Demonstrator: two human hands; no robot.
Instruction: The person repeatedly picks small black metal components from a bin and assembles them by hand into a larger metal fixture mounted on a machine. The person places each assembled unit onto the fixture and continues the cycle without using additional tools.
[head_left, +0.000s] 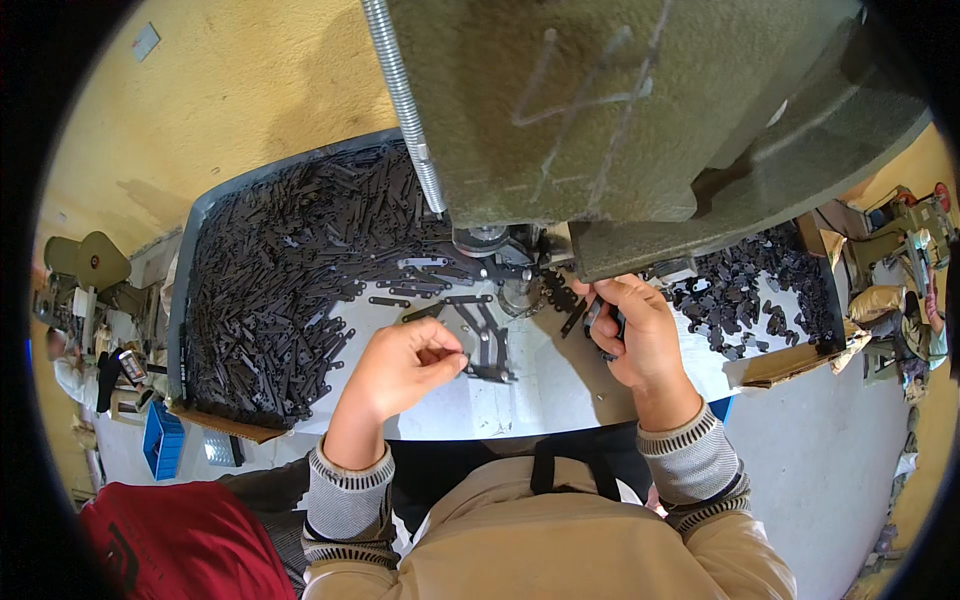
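The loose dark metal strips (484,348) lie on the pale table (540,410) near its middle, some crossing at angles, just off to 2 o'clock of the left hand (400,368). That hand has thumb and fingers drawn together in a pinch; whether a tiny piece sits between them, I cannot tell. At 2 o'clock from it, the right hand (645,335) curls round a few dark pieces (618,322), its fingertips just below the machine's green body (560,120). Good handling here, I judge, means a light grip near the ends, one strip picked apart at a time, holes kept visible, and fingertips well clear of the round metal part (482,240) at 12 o'clock. Beyond, a heap of strips (290,250) fills the tray (180,340) toward 10 o'clock, and small dark plates (735,295) lie toward 2 o'clock. The machine's body hides much of the working spot and is itself cut off above; the right fingers cover most of what they hold.
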